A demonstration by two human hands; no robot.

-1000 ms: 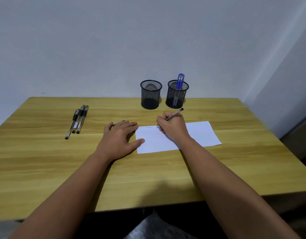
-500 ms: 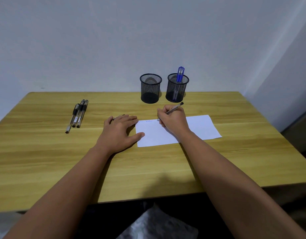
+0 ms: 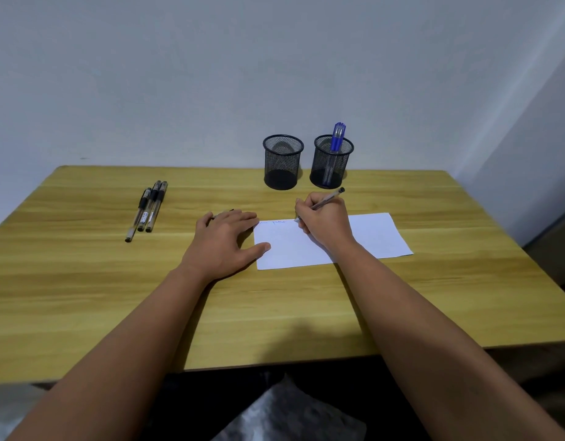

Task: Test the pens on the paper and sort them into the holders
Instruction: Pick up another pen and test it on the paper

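Note:
A white paper [image 3: 370,237] lies on the wooden table [image 3: 84,297]. My right hand [image 3: 325,222] grips a clear pen [image 3: 329,198] with its tip on the paper's top edge, beside faint blue scribbles [image 3: 276,222]. My left hand [image 3: 225,241] lies flat at the paper's left edge, thumb on the sheet; a small dark piece [image 3: 223,212] peeks out from under its fingers. Three black-capped pens [image 3: 149,206] lie side by side at the left. Two black mesh holders stand at the back: the left holder [image 3: 282,162] looks empty, the right holder [image 3: 332,162] has blue pens [image 3: 338,136].
A pale wall runs right behind the holders. The table's front edge is near my body, and its right edge drops off beside a grey wall. Bare wood lies between the loose pens and my left hand.
The view has tipped down a little, so everything sits higher in frame. My right hand has crept slightly right along the paper's top edge with the pen. The left hand stays put.

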